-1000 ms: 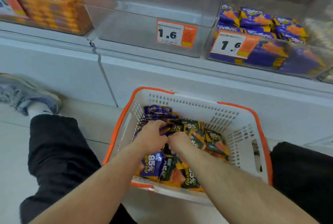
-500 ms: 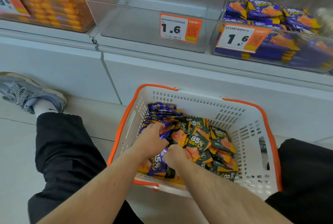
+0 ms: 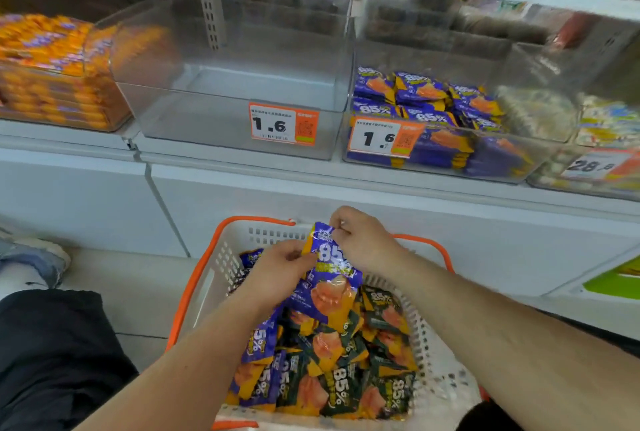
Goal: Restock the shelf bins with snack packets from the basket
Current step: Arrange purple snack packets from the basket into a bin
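Note:
A white basket with an orange rim sits on the floor in front of me, filled with purple and dark green snack packets. Both my hands hold a bundle of purple packets lifted above the basket. My left hand grips its left side and my right hand pinches its top. On the shelf above, a clear bin with a 1.6 price tag holds nothing. The bin to its right holds purple packets.
A bin of orange packets stands at the left of the shelf, and another bin with a 28.8 tag at the far right. My legs in black trousers flank the basket, with a grey shoe at left.
My hands have risen out of the basket with a bundle of purple packets. The camera has tilted up, so more of the shelf shows.

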### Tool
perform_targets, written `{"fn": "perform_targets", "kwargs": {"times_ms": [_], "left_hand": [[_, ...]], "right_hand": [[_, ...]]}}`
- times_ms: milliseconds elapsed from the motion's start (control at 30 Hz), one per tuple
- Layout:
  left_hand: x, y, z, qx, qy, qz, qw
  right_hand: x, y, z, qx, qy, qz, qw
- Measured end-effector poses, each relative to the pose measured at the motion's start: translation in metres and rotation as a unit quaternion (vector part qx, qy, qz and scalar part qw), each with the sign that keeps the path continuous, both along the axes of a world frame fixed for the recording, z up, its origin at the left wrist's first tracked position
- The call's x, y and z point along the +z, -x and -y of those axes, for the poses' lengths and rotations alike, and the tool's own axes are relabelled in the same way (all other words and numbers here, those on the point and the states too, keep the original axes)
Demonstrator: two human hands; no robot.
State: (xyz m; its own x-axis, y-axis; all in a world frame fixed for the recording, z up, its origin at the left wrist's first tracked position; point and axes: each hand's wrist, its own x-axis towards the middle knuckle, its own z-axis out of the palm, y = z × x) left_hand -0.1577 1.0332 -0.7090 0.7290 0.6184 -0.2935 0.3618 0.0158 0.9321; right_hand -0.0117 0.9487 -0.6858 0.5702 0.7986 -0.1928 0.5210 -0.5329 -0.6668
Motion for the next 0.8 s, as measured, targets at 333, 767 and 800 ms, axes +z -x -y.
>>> {"fn": "perform_targets", "kwargs": {"times_ms": [333, 767, 800], "left_hand": [[0.109, -0.076, 0.015, 0.093, 0.025, 0.201, 0.975], [0.15, -0.19, -0.024, -0.002, -0.643, 0.041, 0.765], [0.151, -0.2, -0.026, -0.02, -0.654, 0.022, 0.756]], "right_hand": [[0.081, -0.002, 0.031, -0.048, -0.166, 0.206, 0.963], [0.16, -0.145, 0.024, -0.185, -0.146, 0.319, 0.918], [0.161, -0.164, 0.021, -0.193, -0.122, 0.32, 0.919]]}}
